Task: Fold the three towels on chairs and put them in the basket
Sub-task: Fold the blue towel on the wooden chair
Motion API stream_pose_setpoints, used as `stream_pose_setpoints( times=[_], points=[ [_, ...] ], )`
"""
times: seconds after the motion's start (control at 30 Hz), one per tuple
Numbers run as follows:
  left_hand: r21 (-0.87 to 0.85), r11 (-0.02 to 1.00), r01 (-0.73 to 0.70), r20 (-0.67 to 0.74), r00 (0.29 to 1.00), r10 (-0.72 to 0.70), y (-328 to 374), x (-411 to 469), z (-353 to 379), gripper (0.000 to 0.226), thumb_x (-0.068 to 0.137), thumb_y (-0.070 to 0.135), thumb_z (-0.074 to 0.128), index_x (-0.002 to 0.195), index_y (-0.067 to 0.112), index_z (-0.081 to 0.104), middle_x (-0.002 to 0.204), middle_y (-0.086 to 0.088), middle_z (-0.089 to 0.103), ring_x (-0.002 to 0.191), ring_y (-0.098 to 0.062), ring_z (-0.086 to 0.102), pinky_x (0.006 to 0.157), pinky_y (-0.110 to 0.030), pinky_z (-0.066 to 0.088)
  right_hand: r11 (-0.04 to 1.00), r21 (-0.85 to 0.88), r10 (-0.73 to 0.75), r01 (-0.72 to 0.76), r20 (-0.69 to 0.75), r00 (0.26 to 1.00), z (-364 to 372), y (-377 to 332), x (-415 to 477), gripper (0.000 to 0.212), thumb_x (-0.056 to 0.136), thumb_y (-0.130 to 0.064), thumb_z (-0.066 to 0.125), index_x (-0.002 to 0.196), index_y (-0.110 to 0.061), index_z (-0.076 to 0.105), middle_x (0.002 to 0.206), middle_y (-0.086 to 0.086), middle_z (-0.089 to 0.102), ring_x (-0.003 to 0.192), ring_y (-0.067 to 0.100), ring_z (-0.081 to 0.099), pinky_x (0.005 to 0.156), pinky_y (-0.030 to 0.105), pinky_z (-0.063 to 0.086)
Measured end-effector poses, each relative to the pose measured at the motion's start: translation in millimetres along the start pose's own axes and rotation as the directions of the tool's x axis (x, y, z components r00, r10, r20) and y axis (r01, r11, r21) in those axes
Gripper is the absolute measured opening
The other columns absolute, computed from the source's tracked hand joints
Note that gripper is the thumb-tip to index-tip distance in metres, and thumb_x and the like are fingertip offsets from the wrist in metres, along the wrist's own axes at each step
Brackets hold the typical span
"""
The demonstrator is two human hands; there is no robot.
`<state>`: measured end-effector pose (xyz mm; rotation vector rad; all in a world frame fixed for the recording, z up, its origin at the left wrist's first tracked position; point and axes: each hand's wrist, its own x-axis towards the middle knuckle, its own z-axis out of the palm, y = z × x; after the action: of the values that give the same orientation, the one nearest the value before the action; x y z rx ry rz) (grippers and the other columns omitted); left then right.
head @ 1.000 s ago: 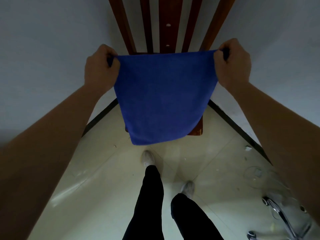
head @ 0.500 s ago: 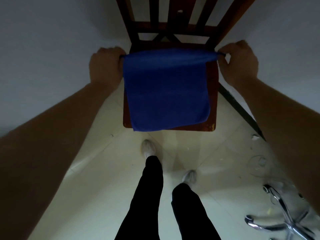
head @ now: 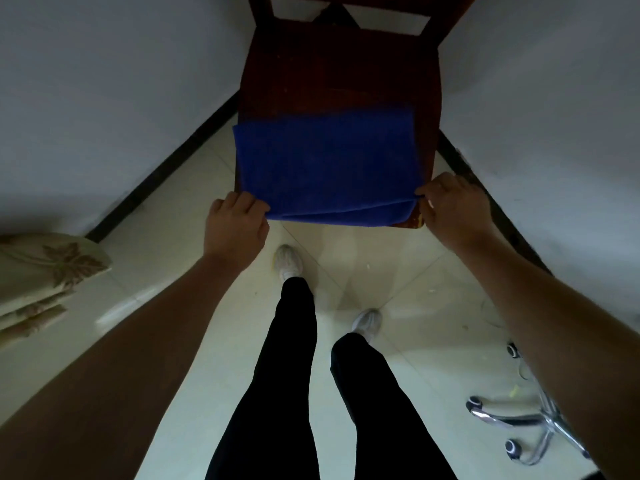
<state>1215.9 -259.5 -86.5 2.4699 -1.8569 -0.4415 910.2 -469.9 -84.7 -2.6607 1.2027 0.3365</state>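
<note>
One blue towel [head: 325, 164] on one chair [head: 339, 71] | left hand [head: 235, 225], right hand [head: 453, 211]: each grip pinches one corner

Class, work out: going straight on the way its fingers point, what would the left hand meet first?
The blue towel, whose corner the left hand pinches, then probably the chair seat beneath.

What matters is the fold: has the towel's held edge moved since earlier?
Yes: left hand and right hand pulled the towel edge from the chair backrest to the seat front.
</note>
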Motion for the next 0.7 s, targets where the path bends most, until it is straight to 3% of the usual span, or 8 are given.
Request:
stream_pose_setpoints(
  times=[0.13,0.2,0.27,0.33,0.47,0.53,0.63,0.7],
  points=[
    [0.047,0.999,-0.012,0.034,0.999,0.011,4.7,-7.6,9.1,0.014,0.080,0.011,0.066,0.093,0.008,0.068,0.088,-0.013,0.067,0.077,-0.033,0.061,0.069,-0.042,0.047,1.000,-0.027,-0.008,0.009,0.015,1.000,11.9,1.6,-9.5,0.011,0.087,-0.015,0.066,0.095,-0.009,0.070,0.091,0.016,0.067,0.075,0.035,0.063,0.063,0.037,0.048],
    [0.082,0.997,0.009,0.194,0.981,-0.025,5.7,-6.5,12.9,0.018,0.083,0.010,0.063,0.100,0.010,0.067,0.098,-0.013,0.067,0.089,-0.033,0.061,0.076,-0.045,0.048,0.998,-0.051,-0.033,0.038,0.090,0.995,18.4,1.7,-10.9,0.010,0.089,-0.016,0.065,0.095,-0.010,0.070,0.094,0.016,0.066,0.078,0.033,0.063,0.065,0.039,0.051],
    [0.113,0.992,0.051,0.427,0.899,-0.095,5.6,-2.5,17.8,0.030,0.087,0.011,0.057,0.116,0.014,0.064,0.118,-0.009,0.063,0.110,-0.029,0.057,0.090,-0.044,0.047,0.998,-0.029,-0.055,0.064,0.240,0.969,23.7,-0.2,-11.5,0.013,0.091,-0.019,0.062,0.100,-0.014,0.070,0.103,0.013,0.065,0.087,0.030,0.062,0.072,0.041,0.054],
    [0.140,0.986,0.092,0.567,0.809,-0.155,3.4,3.8,19.4,0.034,0.091,0.014,0.054,0.124,0.016,0.061,0.126,-0.007,0.061,0.118,-0.026,0.054,0.097,-0.043,0.046,0.999,0.011,-0.039,0.037,0.340,0.940,24.7,-2.3,-9.0,0.018,0.092,-0.021,0.060,0.105,-0.018,0.071,0.110,0.011,0.064,0.093,0.028,0.061,0.078,0.041,0.054],
    [0.104,0.987,0.122,0.331,0.932,-0.150,-1.0,24.0,15.8,0.024,0.094,0.021,0.051,0.112,0.010,0.062,0.109,-0.014,0.063,0.097,-0.031,0.057,0.081,-0.044,0.049,0.990,0.095,0.083,-0.102,0.188,0.979,15.3,-8.0,12.9,0.018,0.094,-0.022,0.053,0.103,-0.015,0.068,0.108,0.013,0.059,0.091,0.030,0.060,0.074,0.040,0.052],
    [0.051,0.991,0.124,0.232,0.964,-0.132,-4.8,44.2,17.1,0.031,0.095,0.019,0.050,0.123,0.008,0.059,0.121,-0.019,0.057,0.105,-0.037,0.054,0.083,-0.048,0.047,0.980,0.148,0.109,-0.134,0.166,0.980,13.1,-10.2,34.8,0.026,0.095,-0.020,0.053,0.119,-0.015,0.063,0.124,0.016,0.054,0.103,0.033,0.058,0.078,0.042,0.051],
    [-0.016,0.990,0.137,0.152,0.979,-0.133,-11.3,85.7,22.9,0.051,0.094,0.014,0.050,0.144,0.008,0.040,0.147,-0.022,0.040,0.130,-0.044,0.040,0.100,-0.056,0.039,0.983,0.145,0.083,-0.116,0.213,0.973,13.4,-14.0,76.0,0.059,0.092,-0.016,0.056,0.148,-0.018,0.038,0.148,0.019,0.035,0.128,0.040,0.043,0.098,0.053,0.046],
    [-0.041,0.979,0.201,0.151,0.970,-0.193,-17.3,115.4,25.0,0.063,0.091,0.012,0.053,0.150,0.010,0.030,0.150,-0.021,0.038,0.137,-0.043,0.033,0.107,-0.058,0.032,0.982,0.156,0.074,-0.109,0.218,0.973,10.9,-16.7,105.6,0.073,0.090,-0.016,0.058,0.155,-0.018,0.024,0.155,0.019,0.026,0.137,0.041,0.033,0.108,0.055,0.037]
  ],
)
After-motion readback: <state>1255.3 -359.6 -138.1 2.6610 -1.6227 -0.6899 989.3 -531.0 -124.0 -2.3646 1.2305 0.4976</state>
